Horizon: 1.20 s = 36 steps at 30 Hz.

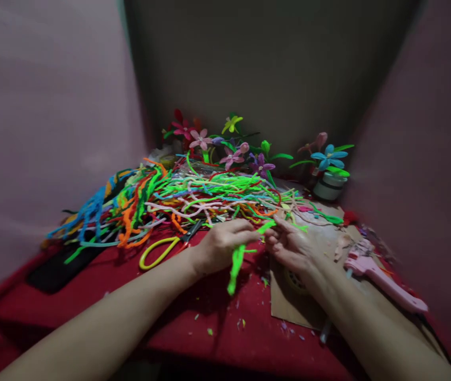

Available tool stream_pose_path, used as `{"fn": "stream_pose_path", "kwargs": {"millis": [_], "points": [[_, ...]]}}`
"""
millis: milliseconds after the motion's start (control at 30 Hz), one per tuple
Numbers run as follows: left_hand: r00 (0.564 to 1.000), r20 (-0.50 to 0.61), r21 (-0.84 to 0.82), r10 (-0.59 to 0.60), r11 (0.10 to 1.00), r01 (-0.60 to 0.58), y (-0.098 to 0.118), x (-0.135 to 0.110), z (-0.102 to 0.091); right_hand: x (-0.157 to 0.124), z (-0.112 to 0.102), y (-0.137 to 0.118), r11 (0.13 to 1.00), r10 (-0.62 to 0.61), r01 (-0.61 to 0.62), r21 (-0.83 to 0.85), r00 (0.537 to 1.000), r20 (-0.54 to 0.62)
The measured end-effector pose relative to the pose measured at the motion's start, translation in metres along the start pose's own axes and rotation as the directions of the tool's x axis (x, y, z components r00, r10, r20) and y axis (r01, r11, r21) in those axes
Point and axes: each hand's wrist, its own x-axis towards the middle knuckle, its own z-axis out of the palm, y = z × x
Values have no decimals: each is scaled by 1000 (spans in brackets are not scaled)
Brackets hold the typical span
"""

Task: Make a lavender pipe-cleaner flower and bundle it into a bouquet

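Note:
My left hand (pixel 223 244) is closed around a bright green pipe cleaner (pixel 236 260), whose lower end hangs down toward the red cloth (pixel 209 338). My right hand (pixel 288 244) pinches the upper end of the same green pipe cleaner near its bent tip, fingers pressed together. Both hands meet just in front of a big heap of pipe cleaners (pixel 177 198) in several colours.
Yellow-handled scissors (pixel 165 248) lie left of my left hand. A pink glue gun (pixel 379 275) rests on the right by a piece of cardboard (pixel 292 307). Finished pipe-cleaner flowers (pixel 231 156) stand at the back, one blue flower (pixel 329 156) in a small pot. Walls close in on both sides.

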Motion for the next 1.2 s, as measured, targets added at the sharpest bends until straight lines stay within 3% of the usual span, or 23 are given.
{"fn": "stream_pose_path", "kwargs": {"millis": [67,133,267,367,500,567,633,667,733,767,800,833,900,1000,1100,1200], "points": [[993,121,31,2,999,-6,5,-2,-1,-1,-2,0,998,52,-50,26,996,-75],[988,150,13,-39,999,37,12,-2,-2,-1,-4,0,997,82,-82,2,995,-59],[970,-36,-229,-242,946,228,23,3,-4,-1,-7,1,999,27,-27,-29,1000,-7],[903,-4,-564,-430,747,353,24,5,-2,-4,-5,3,997,29,-28,-75,1000,11],[843,127,-858,-522,368,358,13,5,7,-10,0,5,991,5,6,-136,997,80],[816,124,-891,-564,299,342,7,6,10,-11,3,6,992,-24,32,-121,997,71],[803,69,-886,-592,334,322,3,8,10,-11,6,5,995,-37,39,-97,999,22],[798,27,-864,-602,388,321,1,9,7,-11,8,5,995,-39,39,-89,999,-5],[797,-76,-709,-599,595,379,-2,12,-5,-7,13,2,995,-47,43,-87,998,-43],[806,-133,-542,-577,723,428,-4,14,-13,-4,18,-1,994,-57,53,-92,997,-48],[831,-175,-254,-528,840,480,-6,15,-24,0,23,-4,993,-73,68,-92,996,-56],[849,-270,96,-455,865,493,-9,15,-35,4,30,-9,992,-98,92,-86,993,-70],[850,-329,272,-411,821,502,-18,15,-57,16,48,-18,992,-112,107,-64,990,-81],[866,-284,438,-412,748,499,-36,9,-77,39,75,-28,989,-147,143,-39,983,-114],[892,-235,575,-387,684,449,-52,2,-79,60,91,-28,981,-183,176,-76,979,-95],[909,-209,673,-361,621,401,-61,-2,-74,70,92,-20,973,-189,177,-150,980,-64]]}}
